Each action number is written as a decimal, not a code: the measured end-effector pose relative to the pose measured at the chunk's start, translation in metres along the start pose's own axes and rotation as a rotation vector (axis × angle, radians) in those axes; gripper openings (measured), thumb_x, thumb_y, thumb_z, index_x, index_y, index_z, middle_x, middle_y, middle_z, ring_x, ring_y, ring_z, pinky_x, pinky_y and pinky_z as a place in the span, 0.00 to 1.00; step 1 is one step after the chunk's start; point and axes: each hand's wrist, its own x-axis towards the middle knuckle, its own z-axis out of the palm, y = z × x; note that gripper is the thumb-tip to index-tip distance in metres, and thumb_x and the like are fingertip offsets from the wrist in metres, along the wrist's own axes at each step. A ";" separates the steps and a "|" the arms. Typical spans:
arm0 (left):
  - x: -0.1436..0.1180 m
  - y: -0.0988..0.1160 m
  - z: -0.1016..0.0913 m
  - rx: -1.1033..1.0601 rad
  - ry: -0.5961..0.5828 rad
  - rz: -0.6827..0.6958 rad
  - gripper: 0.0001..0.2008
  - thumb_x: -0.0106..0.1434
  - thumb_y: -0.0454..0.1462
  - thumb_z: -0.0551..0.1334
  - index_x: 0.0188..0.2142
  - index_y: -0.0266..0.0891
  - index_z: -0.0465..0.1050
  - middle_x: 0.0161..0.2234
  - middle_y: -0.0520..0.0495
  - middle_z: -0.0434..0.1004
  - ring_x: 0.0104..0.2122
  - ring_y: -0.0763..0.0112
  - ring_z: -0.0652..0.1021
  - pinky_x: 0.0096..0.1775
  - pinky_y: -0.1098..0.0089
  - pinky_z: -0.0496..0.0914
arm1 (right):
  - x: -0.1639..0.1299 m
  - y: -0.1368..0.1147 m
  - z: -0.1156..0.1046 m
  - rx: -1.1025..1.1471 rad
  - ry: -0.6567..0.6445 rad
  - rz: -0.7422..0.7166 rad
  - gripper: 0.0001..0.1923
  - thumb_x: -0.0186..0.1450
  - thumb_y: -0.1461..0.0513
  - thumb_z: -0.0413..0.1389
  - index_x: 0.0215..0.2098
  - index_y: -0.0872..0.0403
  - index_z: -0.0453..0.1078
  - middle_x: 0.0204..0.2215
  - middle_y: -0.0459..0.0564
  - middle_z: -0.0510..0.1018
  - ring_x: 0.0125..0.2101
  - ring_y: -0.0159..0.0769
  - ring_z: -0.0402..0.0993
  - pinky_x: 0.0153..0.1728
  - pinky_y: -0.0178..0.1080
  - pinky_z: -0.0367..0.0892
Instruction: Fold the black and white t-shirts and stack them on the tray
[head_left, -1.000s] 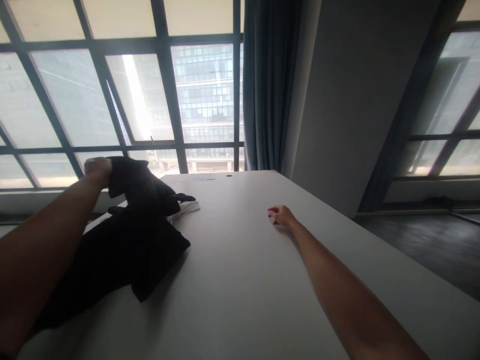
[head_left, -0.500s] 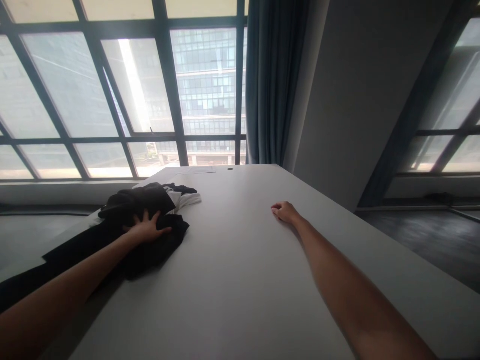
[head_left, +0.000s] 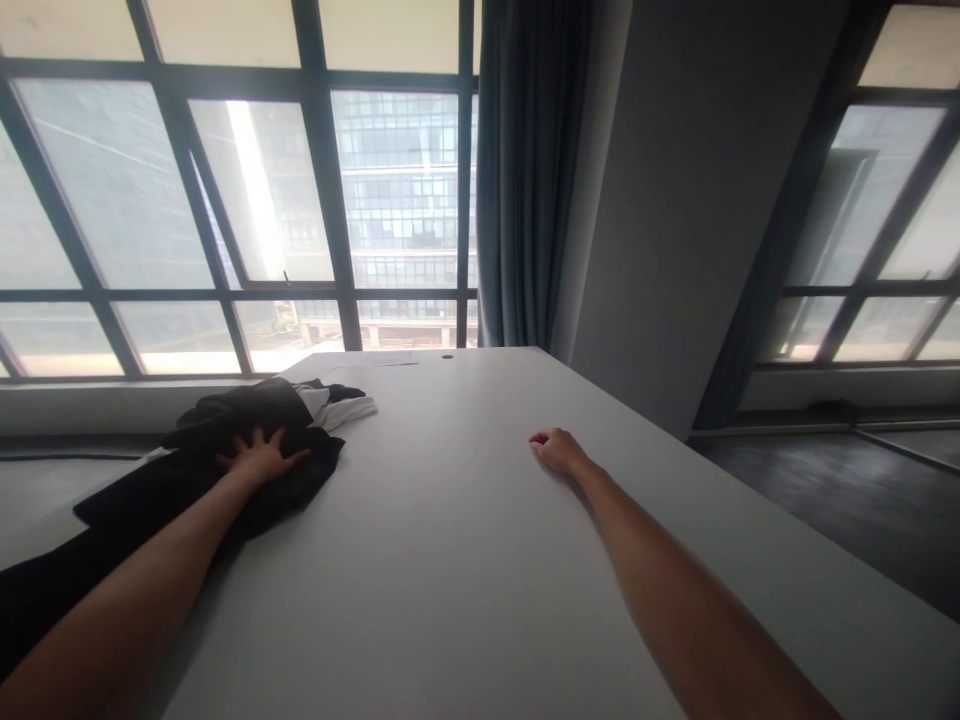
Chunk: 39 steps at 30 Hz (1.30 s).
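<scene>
A black garment [head_left: 187, 470] lies crumpled along the left side of the white table [head_left: 450, 560]. My left hand [head_left: 259, 455] rests flat on top of it with the fingers spread. A white piece of cloth [head_left: 337, 408] pokes out from under the black heap at its far end. My right hand [head_left: 555, 450] lies on the bare tabletop to the right, fingers curled loosely, holding nothing.
A sheet of paper [head_left: 390, 358] and a small round hole [head_left: 448, 356] sit at the table's far edge. Beyond are large windows [head_left: 225, 200], a dark curtain [head_left: 525, 170] and a grey wall column [head_left: 690, 200]. Dark floor [head_left: 840, 500] lies to the right.
My left hand, which held the black garment raised a second ago, has dropped it onto the table and now presses flat on the heap. The right hand has barely moved.
</scene>
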 end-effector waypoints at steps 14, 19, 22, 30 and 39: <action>0.005 0.076 -0.082 -0.119 0.151 0.101 0.22 0.51 0.53 0.65 0.31 0.35 0.76 0.40 0.32 0.79 0.48 0.36 0.75 0.49 0.46 0.67 | -0.004 -0.012 -0.004 0.006 -0.027 -0.020 0.09 0.61 0.63 0.59 0.38 0.53 0.80 0.39 0.52 0.82 0.41 0.37 0.77 0.45 0.35 0.68; -0.012 0.161 -0.064 -0.815 0.013 0.128 0.23 0.61 0.50 0.61 0.41 0.31 0.77 0.33 0.39 0.80 0.34 0.59 0.80 0.36 0.62 0.74 | -0.008 -0.034 -0.010 0.356 -0.199 -0.026 0.14 0.62 0.57 0.62 0.43 0.57 0.77 0.40 0.54 0.81 0.27 0.31 0.76 0.32 0.33 0.71; -0.032 0.206 -0.048 -1.214 -0.279 0.263 0.24 0.55 0.48 0.68 0.45 0.32 0.77 0.32 0.42 0.80 0.32 0.64 0.80 0.36 0.64 0.75 | -0.014 -0.053 -0.018 0.609 -0.353 -0.067 0.30 0.62 0.48 0.62 0.56 0.56 0.69 0.50 0.59 0.76 0.27 0.31 0.77 0.27 0.33 0.72; -0.050 0.222 -0.033 -1.027 -0.360 0.426 0.27 0.43 0.45 0.76 0.42 0.33 0.81 0.27 0.45 0.79 0.29 0.64 0.79 0.35 0.61 0.75 | -0.015 -0.074 0.005 0.262 -0.162 -0.114 0.22 0.58 0.59 0.65 0.50 0.51 0.74 0.38 0.50 0.80 0.37 0.37 0.76 0.42 0.38 0.71; -0.052 0.184 -0.041 -0.383 0.130 0.582 0.10 0.55 0.43 0.63 0.32 0.41 0.79 0.26 0.50 0.79 0.28 0.66 0.77 0.36 0.67 0.69 | 0.008 -0.047 -0.013 0.295 0.300 0.079 0.21 0.68 0.61 0.40 0.40 0.56 0.75 0.36 0.56 0.80 0.36 0.42 0.73 0.40 0.37 0.66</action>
